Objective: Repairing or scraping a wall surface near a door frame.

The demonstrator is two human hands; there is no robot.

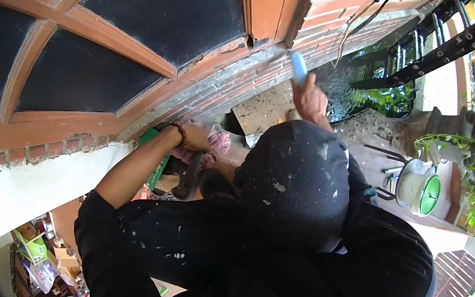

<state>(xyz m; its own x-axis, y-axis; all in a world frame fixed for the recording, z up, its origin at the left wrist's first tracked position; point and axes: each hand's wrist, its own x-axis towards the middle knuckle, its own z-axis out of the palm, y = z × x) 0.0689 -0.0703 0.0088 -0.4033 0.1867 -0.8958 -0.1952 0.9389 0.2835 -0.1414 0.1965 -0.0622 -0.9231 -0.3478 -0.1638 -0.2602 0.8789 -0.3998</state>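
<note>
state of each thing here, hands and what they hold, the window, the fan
right hand: raised, closed around a light blue handle
left hand: reaching down onto a pink cloth
arched wooden window: shut, panes dark
small white and green fan: tipped on its back

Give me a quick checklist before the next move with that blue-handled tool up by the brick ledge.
1. Grip on the blue-handled tool: ok, the right hand is closed around it, handle sticking up.
2. Working end of the tool in sight: cannot tell, it is hidden behind the hand.
3. Left hand steady: ok, it rests on a pink cloth at the brick ledge.
4. Left hand apart from the right hand: ok.
5. Green object under the left forearm secure: cannot tell, mostly covered.
6. Footing: cannot tell, dark clothing blocks the view below.
</note>
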